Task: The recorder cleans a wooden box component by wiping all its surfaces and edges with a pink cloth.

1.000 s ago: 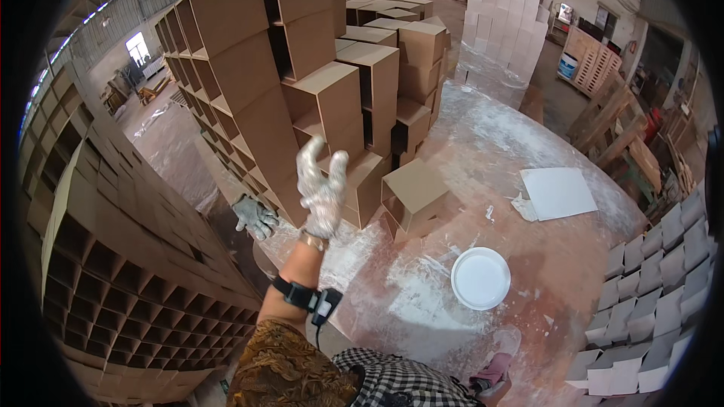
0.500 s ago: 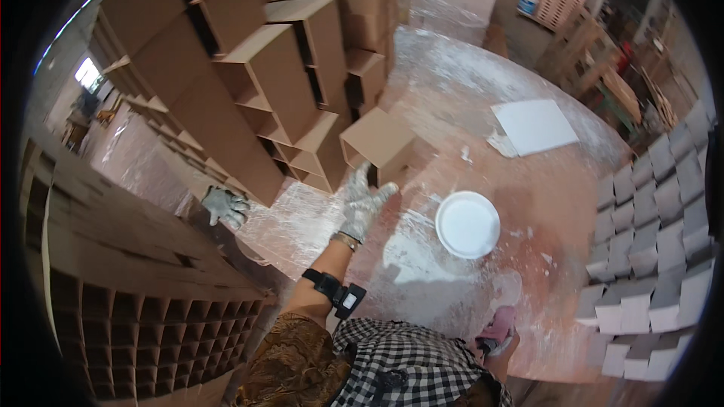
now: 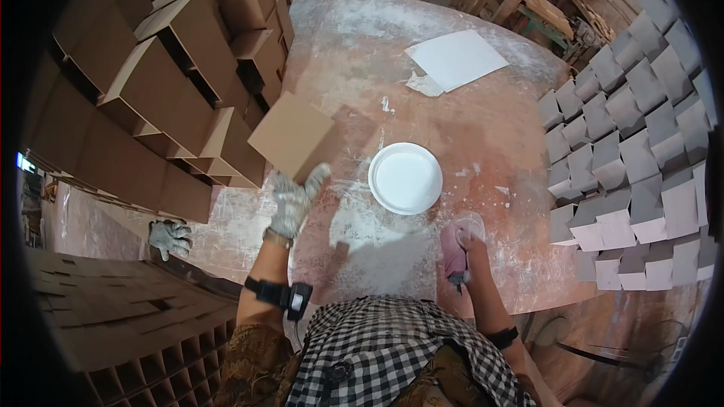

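Nearest is a checkered apron, pressed close to the edge of the worktop, so both arms can reach over it. The right hand is closed around a pink bundle, probably cloth; the grip is compact, which likely keeps it steady, and its dark end points back toward the body.

The gloved left hand is spread, thumb apart from fingers, at the near side of a brown box. It seems to touch the box there, perhaps to steady it; I cannot tell whether it grips. The box sits on the left part of the worktop, tilted, just beside the tall stack of brown boxes, presumably for a short reach.

To the left lies a grey glove, clear of both hands. A round white dish stands between the hands but farther off, probably so that either can get to it. Beyond it, a white sheet lies flat, out of the way. Grey-white boxes are piled along the right, apparently to leave the middle free. Farthest are rough timbers past the worktop.
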Action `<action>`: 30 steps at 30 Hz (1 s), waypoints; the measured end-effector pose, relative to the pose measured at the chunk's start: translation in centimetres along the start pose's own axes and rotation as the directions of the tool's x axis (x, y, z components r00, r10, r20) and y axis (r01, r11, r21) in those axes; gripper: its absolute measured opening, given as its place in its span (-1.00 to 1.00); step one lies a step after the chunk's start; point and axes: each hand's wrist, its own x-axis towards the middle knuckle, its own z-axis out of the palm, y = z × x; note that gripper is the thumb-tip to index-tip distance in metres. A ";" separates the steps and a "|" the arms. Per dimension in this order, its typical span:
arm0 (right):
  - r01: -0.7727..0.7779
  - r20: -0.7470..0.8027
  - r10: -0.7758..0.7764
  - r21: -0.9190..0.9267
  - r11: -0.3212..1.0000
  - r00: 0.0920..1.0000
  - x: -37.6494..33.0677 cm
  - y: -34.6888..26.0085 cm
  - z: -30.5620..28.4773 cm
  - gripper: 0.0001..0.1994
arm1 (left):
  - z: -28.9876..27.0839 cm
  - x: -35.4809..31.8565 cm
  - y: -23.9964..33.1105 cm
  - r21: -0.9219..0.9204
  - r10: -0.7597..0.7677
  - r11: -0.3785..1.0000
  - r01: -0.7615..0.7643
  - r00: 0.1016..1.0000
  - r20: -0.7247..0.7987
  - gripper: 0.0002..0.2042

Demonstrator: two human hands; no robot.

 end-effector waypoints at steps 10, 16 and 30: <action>0.437 0.386 -0.342 -0.896 0.082 0.857 4.9 -6.5 8.7 -0.79 | -0.7 -14.8 0.5 -0.364 -0.325 0.673 0.644 0.699 0.637 -0.67; 0.514 0.555 -0.242 -0.830 -0.216 0.796 7.7 -4.6 10.5 -0.79 | 1.9 -19.6 -6.5 -0.606 -0.315 0.418 0.677 0.734 0.602 -0.63; 0.196 0.192 -0.119 -0.461 0.865 0.974 8.4 -5.7 6.1 -0.75 | 1.4 -17.5 -1.2 -0.688 -0.363 -0.392 0.610 0.585 0.725 -0.57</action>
